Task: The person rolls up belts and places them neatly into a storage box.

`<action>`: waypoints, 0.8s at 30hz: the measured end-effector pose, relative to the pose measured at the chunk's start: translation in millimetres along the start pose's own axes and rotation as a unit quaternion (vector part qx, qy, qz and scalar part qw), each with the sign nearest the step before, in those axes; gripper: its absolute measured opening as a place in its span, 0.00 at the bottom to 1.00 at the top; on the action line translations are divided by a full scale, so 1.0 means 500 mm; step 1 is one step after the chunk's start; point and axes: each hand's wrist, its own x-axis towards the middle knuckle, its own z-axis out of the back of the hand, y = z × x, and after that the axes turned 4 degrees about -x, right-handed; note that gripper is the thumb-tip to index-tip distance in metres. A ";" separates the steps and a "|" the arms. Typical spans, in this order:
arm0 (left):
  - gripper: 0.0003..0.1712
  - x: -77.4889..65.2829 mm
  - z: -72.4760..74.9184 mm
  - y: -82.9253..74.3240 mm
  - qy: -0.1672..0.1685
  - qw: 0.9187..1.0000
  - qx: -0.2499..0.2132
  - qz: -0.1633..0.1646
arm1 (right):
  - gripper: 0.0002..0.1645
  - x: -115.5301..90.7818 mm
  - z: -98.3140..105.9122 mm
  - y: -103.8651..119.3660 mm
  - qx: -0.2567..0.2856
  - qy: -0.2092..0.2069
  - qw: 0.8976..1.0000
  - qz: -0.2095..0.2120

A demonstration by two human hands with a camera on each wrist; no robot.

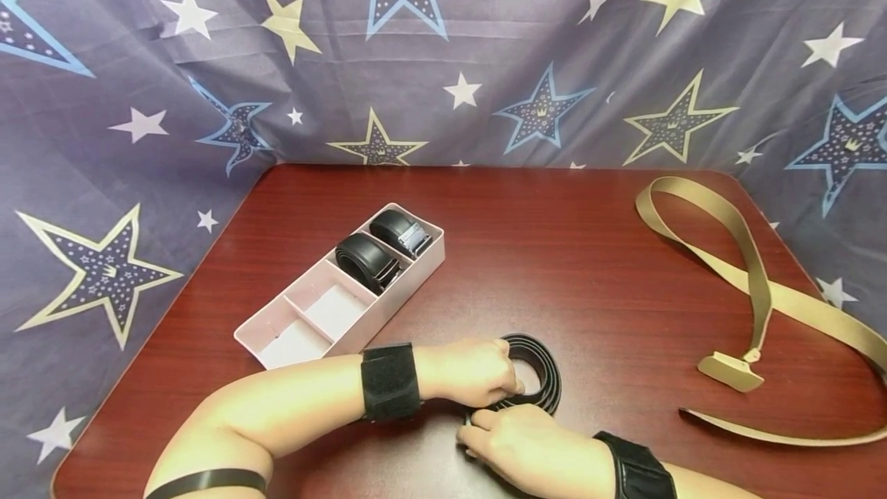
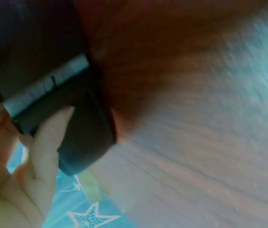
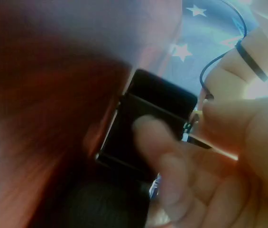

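A black belt [image 1: 552, 380] stands rolled in a loose coil on its edge at the table's front. My left hand [image 1: 474, 372] holds the coil's left side, its fingertips reaching into the middle. In the left wrist view, the left thumb [image 2: 50, 137] lies against the dark strap beside a silvery strip. Nearer the front edge, my right hand [image 1: 540, 445] grips the belt's buckle end. The right wrist view shows the right thumb [image 3: 157, 142] pressed on the dark buckle [image 3: 164, 97]. Most of the buckle is hidden from the head view.
A pale pink divided box [image 1: 409, 287] stands at the left. Its two far compartments hold a rolled black belt [image 1: 363, 260] and another black belt [image 1: 391, 228] with a silver buckle. A tan belt [image 1: 734, 276] with a gold buckle [image 1: 731, 372] lies loosely looped at the right.
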 end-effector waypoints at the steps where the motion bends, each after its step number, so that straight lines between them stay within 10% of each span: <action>1: 0.10 0.000 0.000 0.000 -0.001 1.000 0.005 0.002 | 0.10 -0.002 -0.002 -0.001 -0.018 -0.016 1.000 0.003; 13: 0.12 0.003 0.008 -0.004 0.031 0.994 0.101 -0.013 | 0.18 -0.053 0.002 -0.033 0.039 -0.040 0.997 -0.060; 24: 0.07 -0.001 0.005 0.007 0.032 0.997 0.022 -0.061 | 0.24 -0.096 0.028 -0.070 0.037 0.016 0.989 -0.140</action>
